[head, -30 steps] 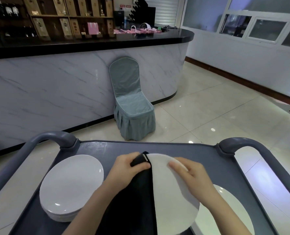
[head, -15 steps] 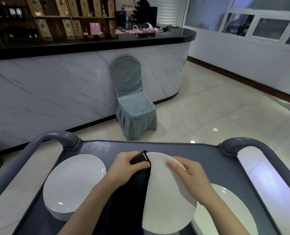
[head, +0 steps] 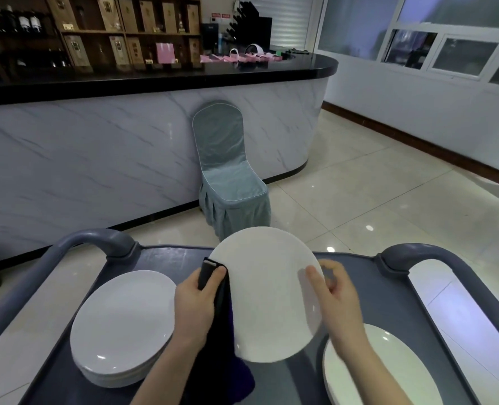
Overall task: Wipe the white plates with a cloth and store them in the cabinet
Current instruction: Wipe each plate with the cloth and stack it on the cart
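Honestly, best bet is steadying one rim while the cloth point(head: 219, 312) sweeps edge to edge — both faces. The white plate point(head: 268, 296) is tilted up over the cart point(head: 166, 258); left hand point(head: 195, 308) fingers point(head: 217, 274) pinch the cloth onto its left edge, right hand point(head: 337, 301) curls at the right rim — too blurry to tell its grip.

The right hand's point(head: 334, 293) fingers are motion-blurred at the held plate's point(head: 268, 293) rim, so their grip is unclear. The dark cloth point(head: 222, 340) runs partly behind that plate and the left hand point(head: 195, 302). The bottom edge and the right forearm point(head: 368, 369) cut off the lower-right plate point(head: 394, 375). Labels on the shelf boxes point(head: 131, 48) are too small to read.
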The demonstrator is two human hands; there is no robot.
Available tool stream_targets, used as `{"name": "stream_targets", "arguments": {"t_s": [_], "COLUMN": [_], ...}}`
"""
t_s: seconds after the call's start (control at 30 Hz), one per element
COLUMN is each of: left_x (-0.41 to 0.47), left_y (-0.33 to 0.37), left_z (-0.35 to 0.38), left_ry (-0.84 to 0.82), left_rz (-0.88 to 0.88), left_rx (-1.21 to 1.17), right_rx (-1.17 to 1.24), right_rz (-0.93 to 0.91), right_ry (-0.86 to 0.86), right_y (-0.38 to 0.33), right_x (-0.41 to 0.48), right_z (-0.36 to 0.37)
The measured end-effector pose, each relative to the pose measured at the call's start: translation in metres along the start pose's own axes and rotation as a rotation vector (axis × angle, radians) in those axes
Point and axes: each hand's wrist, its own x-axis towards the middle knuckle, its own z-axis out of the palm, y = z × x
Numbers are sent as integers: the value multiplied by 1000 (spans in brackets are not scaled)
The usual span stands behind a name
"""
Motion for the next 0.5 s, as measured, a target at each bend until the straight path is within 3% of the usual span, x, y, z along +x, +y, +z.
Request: {"name": "stream_targets", "arguments": {"t_s": [0.13, 0.2, 0.27, 0.33, 0.43, 0.5], "left_x": [10, 11, 10, 6, 0, -1], "left_y": [15, 19, 19, 16, 8, 4], "left_z": [-1, 3, 3, 0, -5, -6], "left_ry": [-334, -464, -501, -435, -227, -200], "left_rz": [253, 293, 292, 285, 217, 175], "left_rx": [257, 330, 336, 271, 102, 66], "right_rx": [-425, -533, -492, -359, -154, -130], "right_rz": [-199, -280, -339, -324, -182, -104], "right_ry": [-411, -500, -467, -376, -137, -76], "right_y": [-19, -17, -15, -11, 0, 6], "right_x": [18, 16, 12, 12, 12, 11], "right_z": [-9, 1, 4, 1, -3, -1]}}
